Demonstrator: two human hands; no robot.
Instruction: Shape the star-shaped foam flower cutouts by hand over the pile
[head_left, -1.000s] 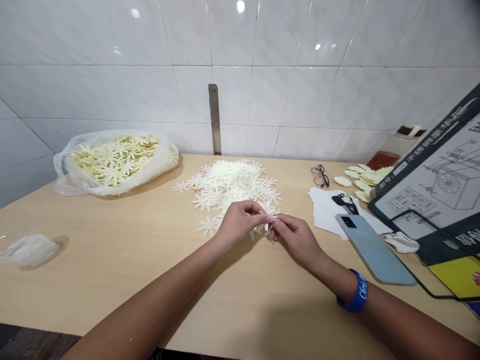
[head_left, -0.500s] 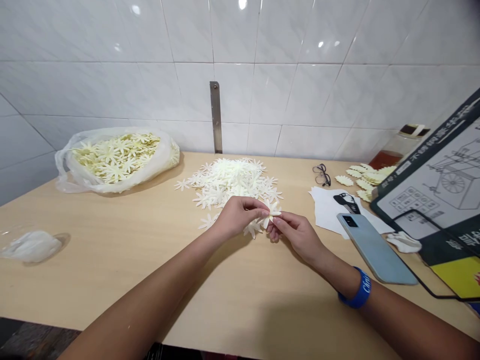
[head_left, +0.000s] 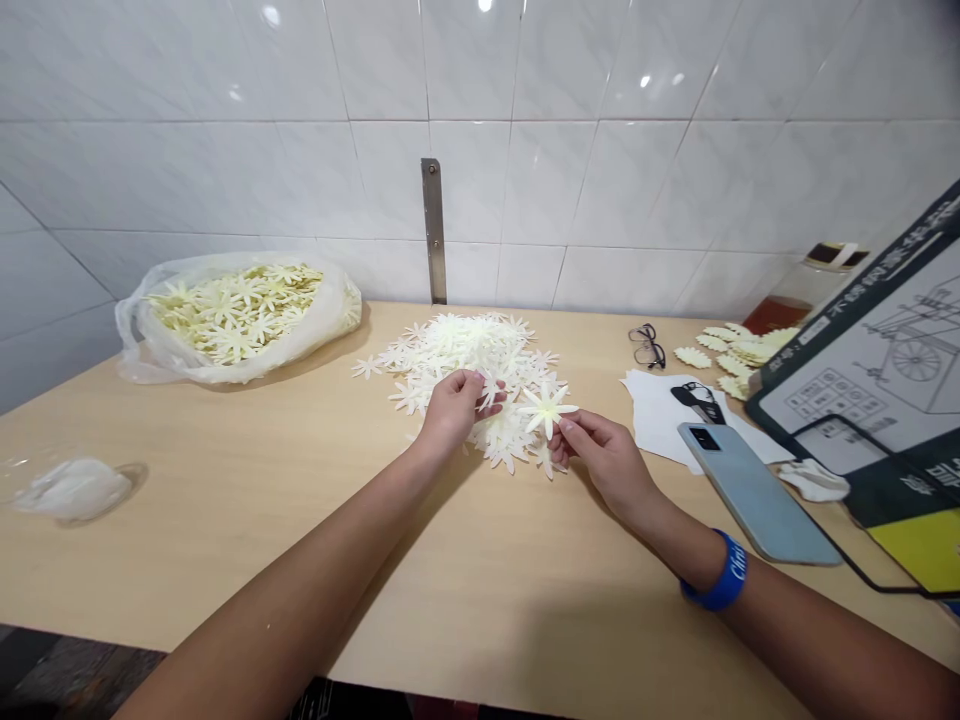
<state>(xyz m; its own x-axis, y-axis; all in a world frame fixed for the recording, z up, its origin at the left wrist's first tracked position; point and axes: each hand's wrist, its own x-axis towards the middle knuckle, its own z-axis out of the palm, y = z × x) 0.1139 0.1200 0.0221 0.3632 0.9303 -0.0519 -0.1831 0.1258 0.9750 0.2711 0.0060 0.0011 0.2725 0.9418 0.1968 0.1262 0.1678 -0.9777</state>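
My right hand (head_left: 600, 450) pinches a pale, star-shaped flower piece (head_left: 547, 408) by its lower edge, its long narrow petals spread toward the left. At the near side of the heap, my left hand (head_left: 454, 415) has thumb and fingers closed on a white flower piece (head_left: 491, 388), partly covered by the fingers. Beneath and behind both hands lies a loose heap of white flower pieces (head_left: 465, 340) on the wooden table (head_left: 450, 620). Some pieces under my hands are hidden.
At the left stands an open plastic bag (head_left: 292, 365) full of yellowish flower pieces, with a small clear bag (head_left: 75, 490) nearer. Rightward are glasses (head_left: 646, 347), white paper (head_left: 645, 410), a phone (head_left: 757, 495), scalloped pieces (head_left: 742, 350), a jar (head_left: 802, 285) and a leaning box (head_left: 877, 350).
My hands have separated. The left moved away to the heap and now pinches a white flower piece; the right keeps its flower piece, now in full view with petals spread.
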